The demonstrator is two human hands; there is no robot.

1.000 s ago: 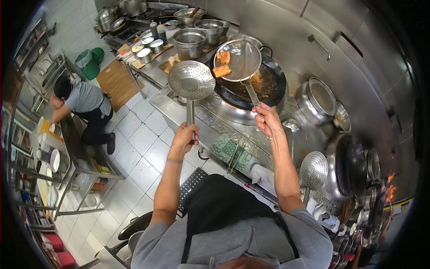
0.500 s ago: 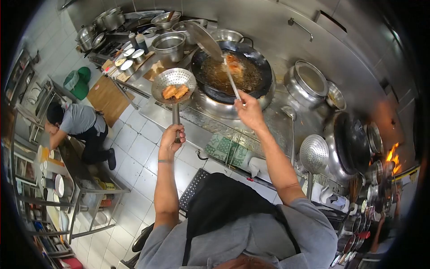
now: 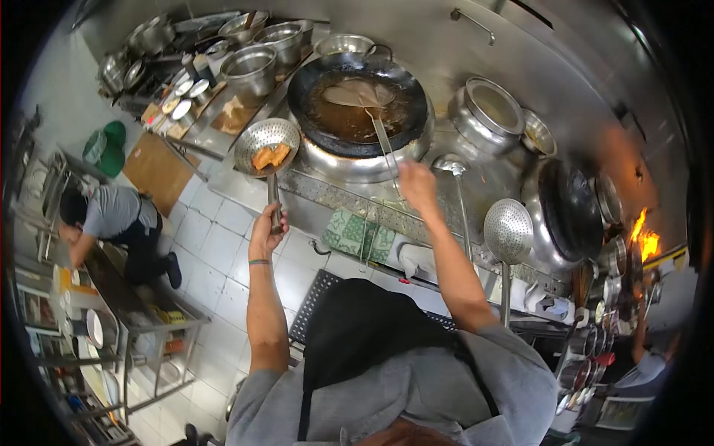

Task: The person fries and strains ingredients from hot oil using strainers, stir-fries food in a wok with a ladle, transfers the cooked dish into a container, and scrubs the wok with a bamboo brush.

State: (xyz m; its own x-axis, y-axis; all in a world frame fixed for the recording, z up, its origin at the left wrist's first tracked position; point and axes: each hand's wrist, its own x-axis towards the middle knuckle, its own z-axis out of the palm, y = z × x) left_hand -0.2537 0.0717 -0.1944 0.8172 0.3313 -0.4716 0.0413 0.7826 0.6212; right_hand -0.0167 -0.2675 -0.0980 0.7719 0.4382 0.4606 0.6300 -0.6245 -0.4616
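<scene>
My left hand [image 3: 268, 229] is closed round the handle of a perforated ladle [image 3: 253, 137]. A few pieces of browned fried food [image 3: 271, 156] lie in its bowl, which is held out to the left of the wok. In my right hand [image 3: 418, 186], slightly blurred, is the handle of a flat, round skimmer [image 3: 349, 94]. The skimmer's head is over the brown oil [image 3: 335, 123] inside the large black wok [image 3: 303, 130]; I cannot tell how far it dips in. The wok sits on a round steel burner ring [image 3: 357, 168].
Steel pots [image 3: 248, 72] and small containers stand back left. A lidded pot [image 3: 487, 111], a solid ladle [image 3: 451, 163] and another perforated ladle [image 3: 509, 230] are at right. Flames [image 3: 645, 236] rise far right. A person [image 3: 123, 215] leans on a bench at left.
The skimmer has come down from above the wok's rear left rim to over the oil. The ladle still holds its fried pieces. The whole view has shifted a little.
</scene>
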